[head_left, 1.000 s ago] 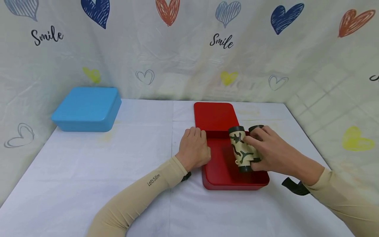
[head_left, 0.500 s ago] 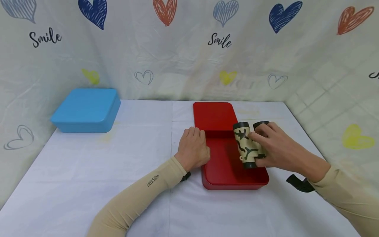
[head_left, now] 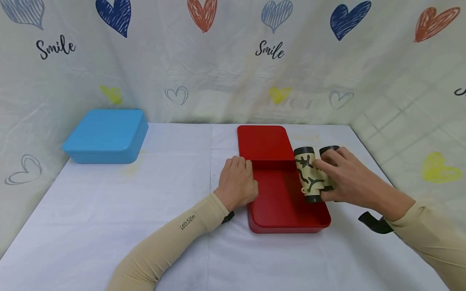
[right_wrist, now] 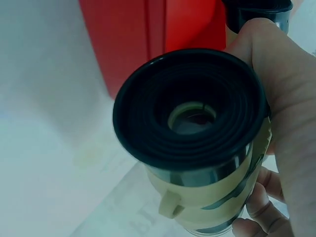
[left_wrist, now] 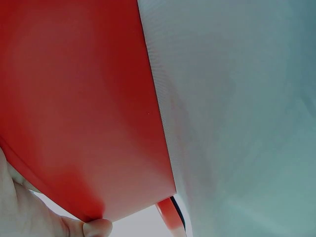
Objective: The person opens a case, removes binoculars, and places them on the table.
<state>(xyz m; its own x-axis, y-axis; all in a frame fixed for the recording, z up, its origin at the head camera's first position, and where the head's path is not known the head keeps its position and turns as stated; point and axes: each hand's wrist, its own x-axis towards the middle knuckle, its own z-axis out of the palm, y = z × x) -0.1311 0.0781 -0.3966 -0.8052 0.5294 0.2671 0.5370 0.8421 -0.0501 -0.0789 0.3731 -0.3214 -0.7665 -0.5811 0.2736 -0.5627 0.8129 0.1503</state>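
In the head view a red box (head_left: 280, 208) stands uncovered, its lid (head_left: 265, 141) laid back behind it. My left hand (head_left: 237, 182) grips the box's left wall, with the thumb (left_wrist: 98, 227) on its edge in the left wrist view. Camouflage-patterned binoculars (head_left: 308, 173) with black ends are in my right hand (head_left: 351, 180), over the right side of the box. Seen from the right wrist, one black eyepiece (right_wrist: 190, 111) faces the camera, and the fingers (right_wrist: 266, 210) curl round the barrels. The palm side of the left hand is mostly hidden from the head view.
A closed blue box (head_left: 105, 135) stands at the back left of the white-covered table (head_left: 174, 161). A curtain (head_left: 225, 76) printed with hearts hangs directly behind the table and along its sides.
My right hand has carried the binoculars up and to the right, from over the inside of the red box to its right edge. The left hand has stayed on the box wall.
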